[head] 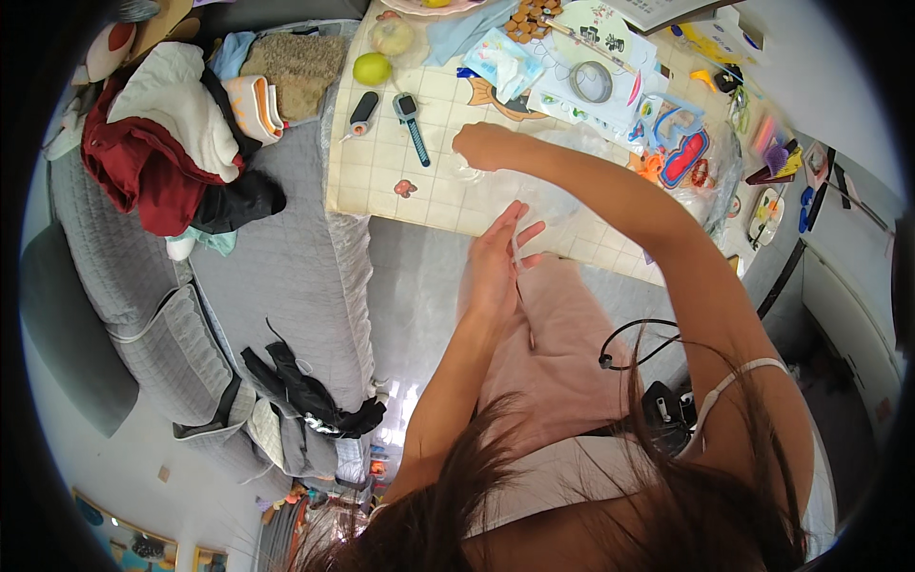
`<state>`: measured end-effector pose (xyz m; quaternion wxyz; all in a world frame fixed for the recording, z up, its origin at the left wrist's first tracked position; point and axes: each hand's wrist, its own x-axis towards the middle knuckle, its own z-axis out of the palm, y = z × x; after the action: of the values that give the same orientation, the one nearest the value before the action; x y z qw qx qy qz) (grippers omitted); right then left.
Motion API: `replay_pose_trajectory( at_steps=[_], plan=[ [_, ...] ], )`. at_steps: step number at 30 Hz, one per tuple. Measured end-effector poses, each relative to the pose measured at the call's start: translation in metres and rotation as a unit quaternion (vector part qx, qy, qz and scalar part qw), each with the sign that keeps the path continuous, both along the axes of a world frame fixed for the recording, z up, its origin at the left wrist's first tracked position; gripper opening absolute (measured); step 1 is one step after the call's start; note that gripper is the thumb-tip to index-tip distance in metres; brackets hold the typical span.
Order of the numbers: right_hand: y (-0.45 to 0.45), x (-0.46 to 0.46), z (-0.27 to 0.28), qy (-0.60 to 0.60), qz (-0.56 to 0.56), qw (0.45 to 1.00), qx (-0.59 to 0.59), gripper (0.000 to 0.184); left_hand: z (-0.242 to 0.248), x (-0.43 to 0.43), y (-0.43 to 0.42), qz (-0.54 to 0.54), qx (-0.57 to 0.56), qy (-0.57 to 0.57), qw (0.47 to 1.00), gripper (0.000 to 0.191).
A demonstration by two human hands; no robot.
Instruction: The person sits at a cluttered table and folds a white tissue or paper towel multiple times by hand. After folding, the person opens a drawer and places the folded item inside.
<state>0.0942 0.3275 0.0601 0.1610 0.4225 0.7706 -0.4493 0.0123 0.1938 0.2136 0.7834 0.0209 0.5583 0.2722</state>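
Note:
My right hand (487, 146) is curled into a fist over the near part of the table, its fingertips hidden. Crumpled clear plastic film (547, 189) comes out from under it and spreads to the right beneath the forearm. Lower down, in front of the table edge, my left hand (493, 261) is turned palm to the right with its fingers partly spread. A thin stick-like thing (525, 314), pale above and brown below, lies between its thumb and fingers and points down over my pink trousers. I cannot tell exactly what it is.
The table has a pale gridded cover (372, 186). A smartwatch (412, 129), a green fruit (372, 68), a tissue pack (504, 64) and a tape roll (590, 81) lie on it. A bed or sofa (286, 250) with heaped clothes (154, 157) stands left.

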Motion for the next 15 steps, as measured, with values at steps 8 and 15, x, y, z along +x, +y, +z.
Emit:
replay_pose_trajectory(
  at_steps=[8,15],
  plan=[
    [0.007,0.081,0.151,0.035,-0.115,0.992,-0.039,0.025,0.004,-0.002,0.004,0.033,-0.003,0.017,0.999,0.046],
    [-0.041,0.121,0.146,0.003,-0.192,0.979,-0.066,0.021,0.009,0.003,0.009,0.047,0.036,0.013,0.998,0.048]
  ],
)
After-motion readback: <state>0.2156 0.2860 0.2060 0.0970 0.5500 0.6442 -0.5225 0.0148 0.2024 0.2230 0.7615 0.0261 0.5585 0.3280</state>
